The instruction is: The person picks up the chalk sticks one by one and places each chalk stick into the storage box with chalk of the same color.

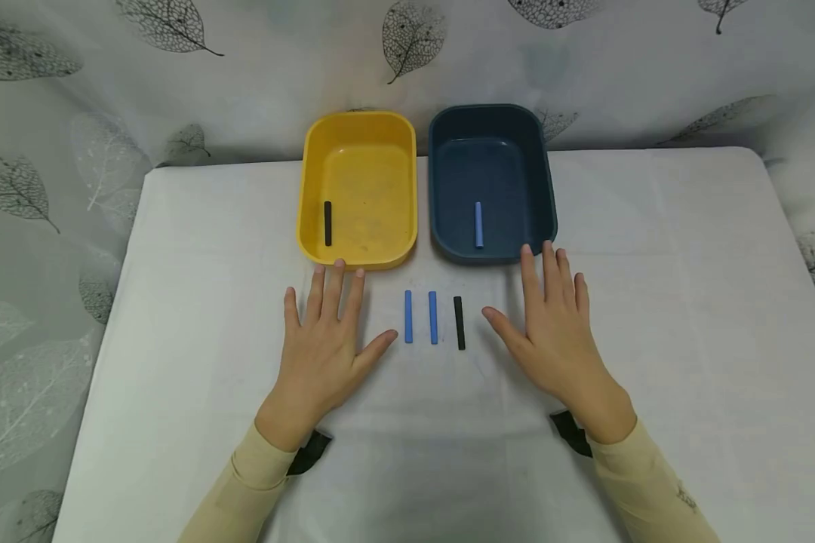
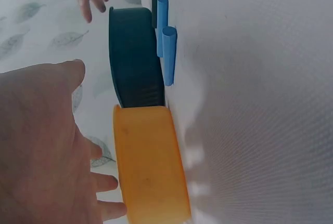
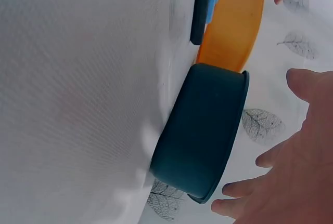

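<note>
My left hand is held palm down with fingers spread, its fingertips near the front rim of the yellow tray. The right hand mirrors it, fingers spread, fingertips at the front corner of the dark blue tray. Neither holds anything. Between the hands lie two blue sticks and a black stick, side by side on the white cloth. Another black stick lies inside the yellow tray, and another blue stick inside the dark blue one.
The two trays stand next to each other at the back edge of the white-covered table. Behind them hangs a pale curtain with a leaf print. Dark bands show under both wrists.
</note>
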A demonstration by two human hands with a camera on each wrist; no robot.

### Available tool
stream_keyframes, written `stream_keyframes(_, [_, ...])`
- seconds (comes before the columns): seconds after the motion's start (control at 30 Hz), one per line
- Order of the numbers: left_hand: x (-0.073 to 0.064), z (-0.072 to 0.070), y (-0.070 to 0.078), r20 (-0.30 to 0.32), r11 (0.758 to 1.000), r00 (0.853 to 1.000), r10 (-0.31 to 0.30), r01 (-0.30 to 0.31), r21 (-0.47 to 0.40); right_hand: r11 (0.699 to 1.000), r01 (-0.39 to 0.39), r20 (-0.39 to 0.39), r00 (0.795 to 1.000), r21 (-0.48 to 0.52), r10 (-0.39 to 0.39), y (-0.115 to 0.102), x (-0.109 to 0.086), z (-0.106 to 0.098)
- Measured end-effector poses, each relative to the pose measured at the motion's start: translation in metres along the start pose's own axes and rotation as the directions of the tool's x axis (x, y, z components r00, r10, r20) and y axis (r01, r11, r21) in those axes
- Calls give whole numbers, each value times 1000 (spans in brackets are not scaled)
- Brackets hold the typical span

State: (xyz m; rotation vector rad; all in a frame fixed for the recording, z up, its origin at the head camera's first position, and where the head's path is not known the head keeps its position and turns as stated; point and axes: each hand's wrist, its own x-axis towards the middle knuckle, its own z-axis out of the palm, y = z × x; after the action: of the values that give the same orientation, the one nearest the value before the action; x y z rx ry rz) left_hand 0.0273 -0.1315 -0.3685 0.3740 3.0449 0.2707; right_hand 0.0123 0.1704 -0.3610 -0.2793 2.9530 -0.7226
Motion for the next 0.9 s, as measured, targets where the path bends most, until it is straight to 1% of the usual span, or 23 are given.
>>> stream_keyframes(0.2, [1, -2, 1, 5, 1000, 1000, 1, -1, -7, 999, 2, -48, 999, 45, 0, 5, 11, -2])
stream_keyframes(0.33, [1, -3, 2, 8, 1000, 1000, 3, -3, -7, 998, -3, -56, 998, 66, 7, 8, 21, -6])
stream_keyframes(0.63, [1, -1, 2, 4, 1000, 1000, 6, -6, 3, 997, -18, -22, 1000, 77, 20, 14, 42, -14])
stream_keyframes(0.9, [0, 0, 3, -4, 1000, 1000, 14, -14, -1, 997, -48, 14, 999, 60, 48, 22, 61, -18])
